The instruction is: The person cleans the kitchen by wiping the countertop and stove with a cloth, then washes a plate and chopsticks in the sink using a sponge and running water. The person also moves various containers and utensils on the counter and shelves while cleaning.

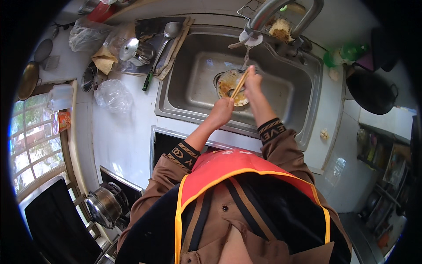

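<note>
A pair of wooden chopsticks [240, 85] slants over the sink basin [273, 112], with a hand at each end. My left hand [222, 112] grips the lower end, and my right hand [253, 81] is closed round the upper end. Beneath them sits a metal pot or pan [227, 81] with a loop handle, its inside stained yellow-brown; my hands and the chopsticks hide part of it. From the tap [268, 15], a stream of water [246, 56] falls close to my right hand.
Left of the sink lie a metal turner [161, 49] with a green-black handle, a lidded steel pot [137, 52] and a crumpled plastic bag [113, 95]. A garlic bulb [324, 134] and a black wok [371, 90] are on the right. A steel pot [104, 206] stands on the stove at lower left.
</note>
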Demonstrator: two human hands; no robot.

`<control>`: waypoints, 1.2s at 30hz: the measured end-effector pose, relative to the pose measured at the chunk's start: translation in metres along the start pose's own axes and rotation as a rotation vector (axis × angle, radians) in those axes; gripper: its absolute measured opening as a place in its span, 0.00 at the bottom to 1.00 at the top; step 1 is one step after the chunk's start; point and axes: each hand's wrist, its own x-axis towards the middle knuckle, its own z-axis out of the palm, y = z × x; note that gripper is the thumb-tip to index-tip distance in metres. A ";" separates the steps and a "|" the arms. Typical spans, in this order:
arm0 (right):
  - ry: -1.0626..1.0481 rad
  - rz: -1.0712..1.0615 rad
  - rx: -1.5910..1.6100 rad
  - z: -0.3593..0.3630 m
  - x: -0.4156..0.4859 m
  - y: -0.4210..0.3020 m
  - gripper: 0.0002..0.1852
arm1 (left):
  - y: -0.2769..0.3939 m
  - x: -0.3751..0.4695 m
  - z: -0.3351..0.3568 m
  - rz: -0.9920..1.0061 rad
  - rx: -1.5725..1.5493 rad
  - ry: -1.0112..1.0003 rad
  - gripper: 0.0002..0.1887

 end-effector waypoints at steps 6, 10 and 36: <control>0.013 -0.145 -0.816 -0.087 0.051 -0.026 0.24 | 0.008 -0.002 0.000 -0.340 -0.477 -0.236 0.15; -0.540 0.221 0.219 -0.042 0.007 -0.013 0.23 | 0.003 0.018 0.011 -0.446 -0.636 -0.350 0.13; -0.724 -0.121 0.342 0.018 -0.039 -0.107 0.11 | 0.043 0.107 -0.038 0.291 0.014 -0.081 0.08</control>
